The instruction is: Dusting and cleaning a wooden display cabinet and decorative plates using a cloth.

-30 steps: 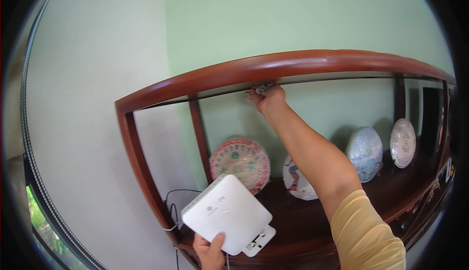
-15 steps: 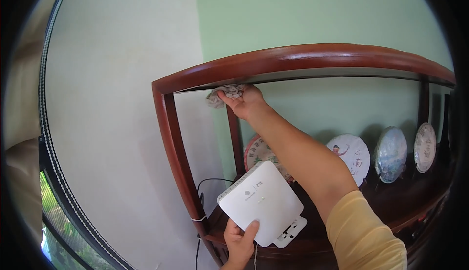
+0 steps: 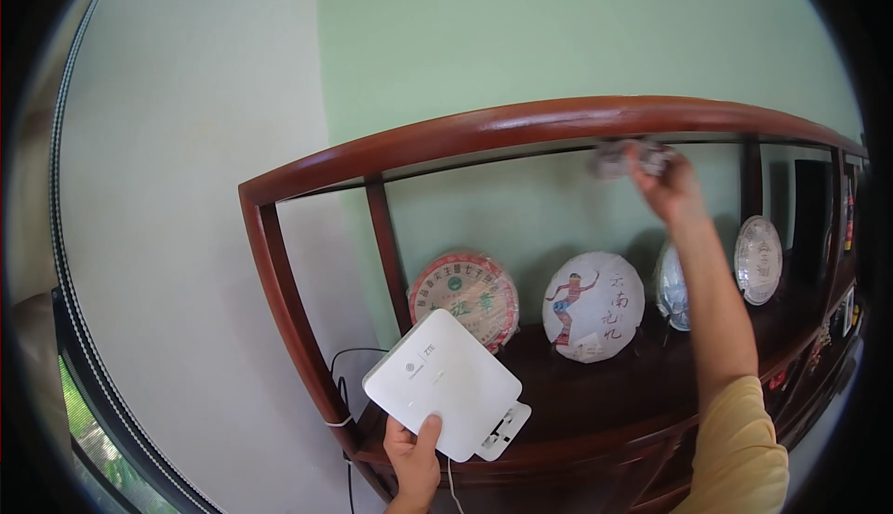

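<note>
A white router (image 3: pixel 456 386) with a small stand at one corner is gripped at its lower edge by my left hand (image 3: pixel 415 458), thumb on its face. A thin white cable hangs below it. My right hand (image 3: pixel 672 188) reaches up with a crumpled greyish cloth (image 3: pixel 614 159), pressed to the underside of the top rail (image 3: pixel 521 126) of a dark red wooden shelf unit; hand and cloth are smeared by motion. Behind the router leans a round wrapped disc (image 3: pixel 465 281) with a red rim. Right of it stands a white round disc (image 3: pixel 593 305) with a painted figure.
Farther right, a bluish wrapped disc (image 3: pixel 672 286) is partly behind my right forearm, and a smaller pale disc (image 3: pixel 758 260) stands beyond. A black cable (image 3: pixel 346 361) runs by the left post (image 3: pixel 302 333). At far left is a window (image 3: pixel 98 426) with a curtain.
My right hand has swept the cloth rightward along the top rail from near the left corner. The view has shifted right. My left hand still holds the router.
</note>
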A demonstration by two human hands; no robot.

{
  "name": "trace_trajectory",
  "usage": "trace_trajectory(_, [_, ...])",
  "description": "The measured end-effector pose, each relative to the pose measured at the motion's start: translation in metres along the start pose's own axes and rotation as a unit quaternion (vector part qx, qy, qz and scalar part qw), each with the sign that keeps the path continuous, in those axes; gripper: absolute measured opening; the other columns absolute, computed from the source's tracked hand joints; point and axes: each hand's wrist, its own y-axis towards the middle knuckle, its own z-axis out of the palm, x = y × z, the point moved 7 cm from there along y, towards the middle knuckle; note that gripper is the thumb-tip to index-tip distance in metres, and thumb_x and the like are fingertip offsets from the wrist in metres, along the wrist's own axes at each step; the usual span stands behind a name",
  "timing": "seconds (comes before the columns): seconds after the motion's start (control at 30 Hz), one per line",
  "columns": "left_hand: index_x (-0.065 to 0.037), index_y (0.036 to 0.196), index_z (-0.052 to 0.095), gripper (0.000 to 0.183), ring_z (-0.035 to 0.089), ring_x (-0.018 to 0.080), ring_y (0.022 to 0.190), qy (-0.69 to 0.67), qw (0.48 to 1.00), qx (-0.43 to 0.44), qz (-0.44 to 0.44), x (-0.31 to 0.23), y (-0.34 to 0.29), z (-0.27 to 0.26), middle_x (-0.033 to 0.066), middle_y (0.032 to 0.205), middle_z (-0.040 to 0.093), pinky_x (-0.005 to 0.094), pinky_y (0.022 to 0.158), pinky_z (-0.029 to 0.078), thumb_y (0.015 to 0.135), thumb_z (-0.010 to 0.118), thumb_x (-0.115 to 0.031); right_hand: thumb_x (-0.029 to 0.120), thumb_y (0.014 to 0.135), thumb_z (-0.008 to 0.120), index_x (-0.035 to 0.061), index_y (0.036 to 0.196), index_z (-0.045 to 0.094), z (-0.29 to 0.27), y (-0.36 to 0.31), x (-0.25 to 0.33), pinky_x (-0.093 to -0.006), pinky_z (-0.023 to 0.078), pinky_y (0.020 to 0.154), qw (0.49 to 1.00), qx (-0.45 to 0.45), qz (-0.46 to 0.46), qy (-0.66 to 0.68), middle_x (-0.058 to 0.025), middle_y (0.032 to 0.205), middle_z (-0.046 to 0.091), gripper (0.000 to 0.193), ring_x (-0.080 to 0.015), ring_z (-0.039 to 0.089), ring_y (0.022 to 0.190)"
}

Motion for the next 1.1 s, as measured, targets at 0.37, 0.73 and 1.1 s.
trace_trajectory(0.37, [0.005, 0.116, 0.048, 0.032, 0.058, 0.0166, 0.097, 0.015, 1.0, 0.012, -0.015, 0.008, 0.003, 0.006, 0.0124, 0.109, 0.06, 0.0297, 0.09, 0.043, 0.085, 0.056, 0.0, 0.018, 0.097, 0.038, 0.0078, 0.099, 0.045, 0.012, -0.029, 0.021, -0.028, 0.048, 0.055, 0.985, -0.022, -0.17, 0.012, -0.0054, 0.076, 0.045, 0.012, -0.0159, 0.047, 0.062])
trace_trajectory(0.73, [0.006, 0.124, 0.044, 0.038, 0.057, 0.0202, 0.102, 0.024, 0.999, 0.03, 0.014, 0.007, 0.005, 0.016, 0.0145, 0.115, 0.057, 0.0322, 0.09, 0.044, 0.088, 0.052, -0.005, 0.019, 0.094, 0.041, 0.0123, 0.11, 0.049, 0.108, -0.113, -0.144, -0.0477, 0.044, 0.085, 0.959, 0.072, 0.229, 0.149, -0.0079, 0.108, 0.055, 0.018, -0.0267, 0.052, 0.103])
trace_trajectory(1.1, [0.007, 0.122, 0.046, 0.037, 0.054, 0.0248, 0.104, 0.079, 0.996, -0.005, -0.035, 0.001, 0.002, 0.005, 0.0172, 0.119, 0.054, 0.0348, 0.09, 0.044, 0.089, 0.056, -0.007, 0.018, 0.092, 0.042, 0.0056, 0.1, 0.053, -0.022, -0.066, 0.244, -0.0499, 0.043, 0.089, 0.974, -0.071, -0.209, -0.055, -0.0108, 0.102, 0.059, 0.019, -0.0292, 0.056, 0.096])
